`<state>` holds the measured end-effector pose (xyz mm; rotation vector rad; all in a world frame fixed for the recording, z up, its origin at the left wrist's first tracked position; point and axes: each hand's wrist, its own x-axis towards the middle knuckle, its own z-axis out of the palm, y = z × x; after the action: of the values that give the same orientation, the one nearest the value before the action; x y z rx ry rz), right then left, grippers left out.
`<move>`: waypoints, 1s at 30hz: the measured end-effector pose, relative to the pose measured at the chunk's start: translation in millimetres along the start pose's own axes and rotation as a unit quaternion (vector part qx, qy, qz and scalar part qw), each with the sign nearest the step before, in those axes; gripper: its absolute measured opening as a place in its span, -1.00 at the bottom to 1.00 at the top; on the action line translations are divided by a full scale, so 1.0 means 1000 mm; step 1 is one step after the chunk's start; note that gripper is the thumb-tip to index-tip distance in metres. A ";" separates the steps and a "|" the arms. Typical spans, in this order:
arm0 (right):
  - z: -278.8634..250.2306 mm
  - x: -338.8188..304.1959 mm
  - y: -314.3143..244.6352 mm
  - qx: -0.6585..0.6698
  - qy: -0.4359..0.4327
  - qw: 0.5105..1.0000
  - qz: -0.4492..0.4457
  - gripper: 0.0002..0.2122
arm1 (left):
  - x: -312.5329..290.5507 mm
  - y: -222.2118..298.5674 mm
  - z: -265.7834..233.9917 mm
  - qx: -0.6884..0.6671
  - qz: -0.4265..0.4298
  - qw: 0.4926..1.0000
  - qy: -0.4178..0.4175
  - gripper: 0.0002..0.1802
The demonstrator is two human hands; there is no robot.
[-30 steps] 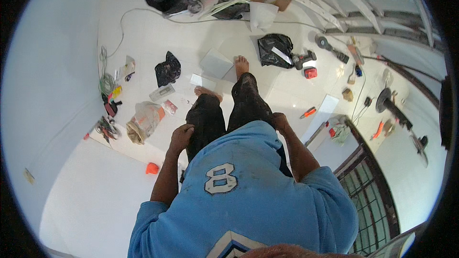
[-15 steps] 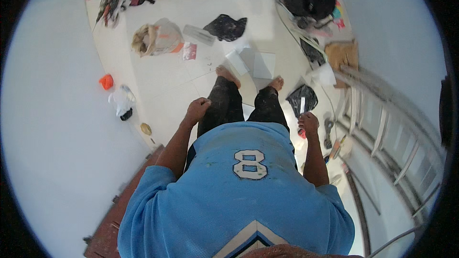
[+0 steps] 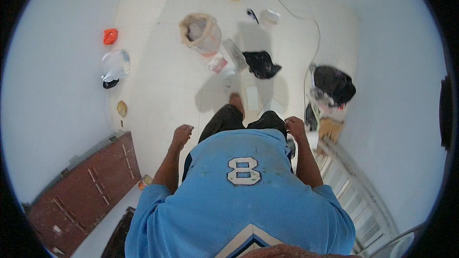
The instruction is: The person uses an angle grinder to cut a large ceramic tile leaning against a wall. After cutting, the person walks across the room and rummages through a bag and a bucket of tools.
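My left hand [image 3: 182,135] hangs beside my left thigh, its fingers loosely bent with a small gap and nothing visible in them. My right hand [image 3: 295,127] is held by my right thigh, fingers curled in. Whatever it may hold is hidden from this view. Neither hand touches anything on the floor. Ahead of my bare foot [image 3: 236,101] lies a pale rectangular piece [image 3: 252,98]. Beyond it are a crumpled black plastic bag [image 3: 262,65], a long grey piece [image 3: 233,53] and a red-and-white packet [image 3: 217,63].
An open sack [image 3: 203,36] stands ahead. Along the left wall lie an orange bundle [image 3: 110,36] and a white plastic bag [image 3: 116,64]. A brown panelled piece [image 3: 88,196] is at lower left. At right are a black bag [image 3: 333,85] and a ladder [image 3: 358,191]. A cable [image 3: 317,33] crosses the floor.
My view has swung left and I have stepped on. The white strip and red bit seen at my right hand earlier no longer show. The right hand has come closer to my thigh.
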<state>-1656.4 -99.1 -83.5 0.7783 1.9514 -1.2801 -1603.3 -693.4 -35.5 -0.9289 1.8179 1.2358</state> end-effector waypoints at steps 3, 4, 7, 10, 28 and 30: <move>0.015 0.020 -0.081 0.129 -0.058 0.990 0.025 -0.90 | -0.017 -0.025 -0.015 -0.104 -0.025 0.992 0.059 -0.60; 0.023 0.032 -0.097 0.075 -0.037 0.996 0.034 -0.90 | -0.019 -0.029 -0.017 -0.148 -0.035 0.985 0.078 -0.62; 0.047 0.073 -0.121 0.063 -0.125 0.990 0.028 -0.87 | -0.032 -0.059 -0.021 -0.137 -0.010 0.987 0.084 -0.61; 0.083 0.090 -0.168 -0.056 -0.135 0.989 0.035 -0.91 | -0.010 -0.128 -0.025 0.421 0.194 0.883 0.079 -0.60; 0.397 0.262 -0.553 -0.211 -0.279 0.937 -0.001 -0.86 | 0.112 0.062 -0.363 -0.128 -0.014 0.961 0.246 -0.64; 0.424 0.291 -0.613 -0.241 -0.337 0.909 -0.050 -0.85 | 0.110 0.131 -0.420 -0.391 0.063 0.870 0.292 -0.67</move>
<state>-2217.3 -669.6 -111.8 -0.0281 1.6207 -0.8872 -1841.0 -1072.6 34.5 -1.8105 1.8220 2.0030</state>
